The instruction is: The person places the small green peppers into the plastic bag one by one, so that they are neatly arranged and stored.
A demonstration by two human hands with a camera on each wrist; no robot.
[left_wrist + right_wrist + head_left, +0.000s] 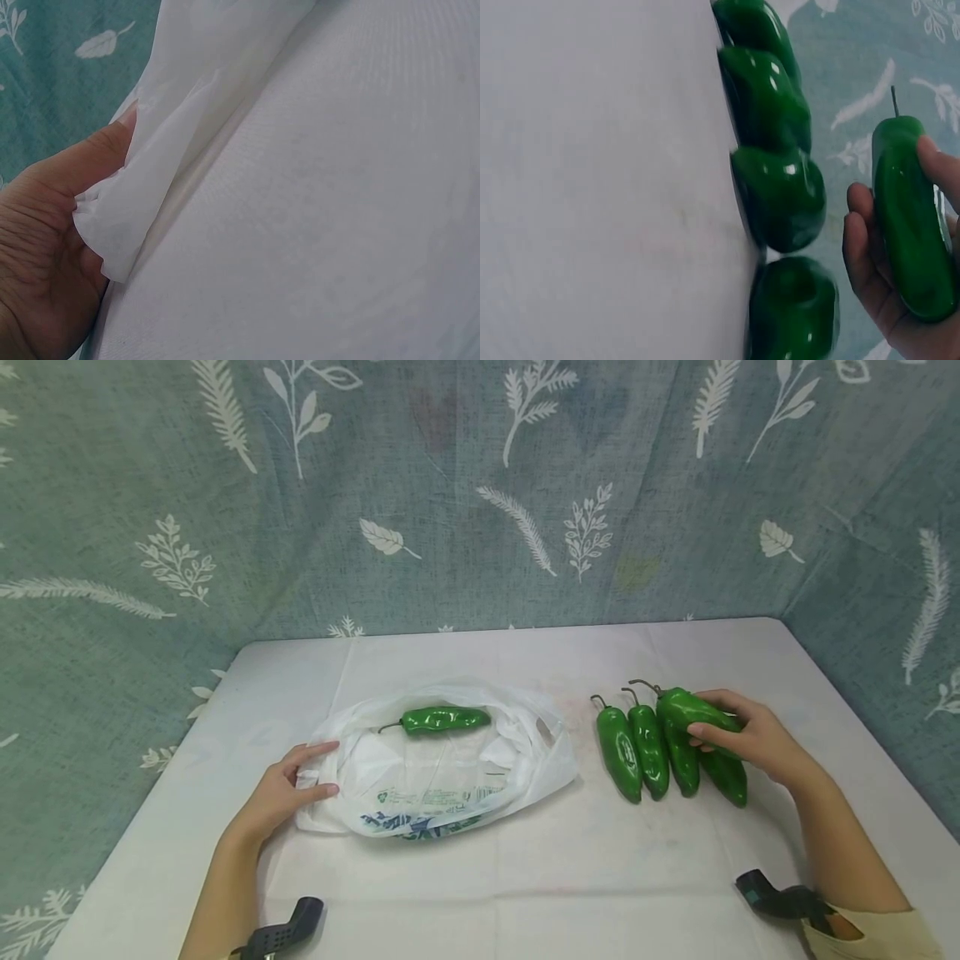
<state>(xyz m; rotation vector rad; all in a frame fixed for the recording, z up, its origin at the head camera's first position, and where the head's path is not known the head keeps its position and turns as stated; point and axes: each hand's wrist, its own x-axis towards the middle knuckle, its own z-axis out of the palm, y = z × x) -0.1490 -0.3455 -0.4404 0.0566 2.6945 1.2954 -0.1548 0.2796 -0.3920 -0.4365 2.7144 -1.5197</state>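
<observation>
On the left of the head view, my left hand (288,785) grips the left edge of a white plastic bag (551,768), thumb and forefinger apart. In the left wrist view, the bag's film (142,210) bunches at the hand, hiding some fingers. One glossy green pepper (445,719) lies inside the open bag, its stem to the left. My right hand (750,731) holds another green pepper (907,217) between thumb and fingers, raised over a row of peppers. The row includes a left-hand pepper (619,753) and a right-hand pepper (727,777).
A white cloth (600,885) covers the table. Behind and beside it hangs a green-blue curtain (450,527) with white leaf prints. Black wrist devices sit at the left forearm (225,868) and the right forearm (843,835).
</observation>
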